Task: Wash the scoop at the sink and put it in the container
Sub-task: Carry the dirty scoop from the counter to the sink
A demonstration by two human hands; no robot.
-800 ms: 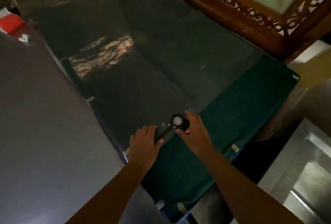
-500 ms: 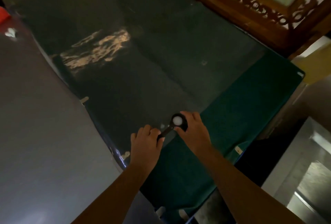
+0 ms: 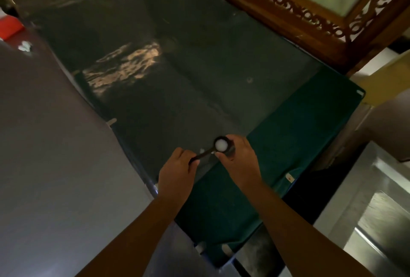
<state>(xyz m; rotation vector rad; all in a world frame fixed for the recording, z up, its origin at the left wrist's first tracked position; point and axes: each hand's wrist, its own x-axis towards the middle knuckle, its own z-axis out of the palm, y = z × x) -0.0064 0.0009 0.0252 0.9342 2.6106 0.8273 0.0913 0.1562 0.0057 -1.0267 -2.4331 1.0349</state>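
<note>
Black, prob. hard plastic: scoop [image 3: 218,147], held just above dark glossy desk [image 3: 199,59], near edge of green cloth [image 3: 299,134]. Bowl faces up w/ white contents or glare inside; cannot tell which. Left hand [image 3: 177,171] curled shut on handle end, fingers wrapped round the thin stem. Right hand [image 3: 239,157] closed on bowl from the side, thumb at the near rim.

Handling, as judged: light, stiff, one piece; no flex expected. Small and smooth, so likely slippery once wet. Best hold: handle, pinched near its far end, leaving bowl free for rinsing; second hand on bowl's outer wall only for steadying. If white matter is loose powder, keep level to avoid spilling en route.

Steel sink [image 3: 377,210] at lower right, well apart from scoop. Container not identifiable in view. Wash not yet begun.
</note>
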